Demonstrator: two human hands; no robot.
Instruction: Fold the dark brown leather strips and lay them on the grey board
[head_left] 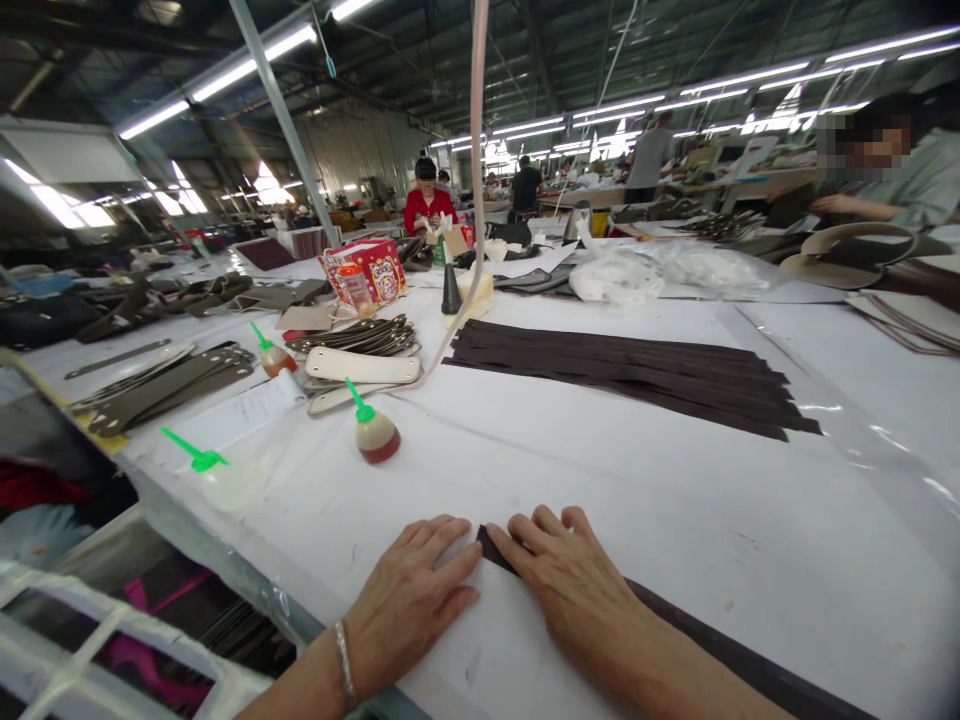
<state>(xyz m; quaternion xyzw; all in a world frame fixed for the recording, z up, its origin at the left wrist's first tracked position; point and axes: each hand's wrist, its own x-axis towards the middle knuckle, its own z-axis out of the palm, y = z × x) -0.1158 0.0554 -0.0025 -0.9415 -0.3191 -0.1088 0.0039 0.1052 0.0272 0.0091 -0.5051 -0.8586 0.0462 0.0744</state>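
Note:
A long dark brown strip (739,652) lies on the white table, running from between my hands toward the lower right. Its narrow end shows at my fingertips. My right hand (574,575) rests over the strip with bent fingers, the index pressing near that end; its thumb is hidden. My left hand (420,580), palm down with fingers apart, has its index fingertip at the end of the strip and holds nothing. Farther back lies a row of similar dark strips (615,375), side by side.
Squeeze bottles with green spouts, one with reddish liquid (377,438), stand at left. Behind are stacked cream straps (364,367), a red patterned box (375,270) and plastic bags (622,275). A hose (478,150) hangs down. A white crate (82,640) sits below the left edge.

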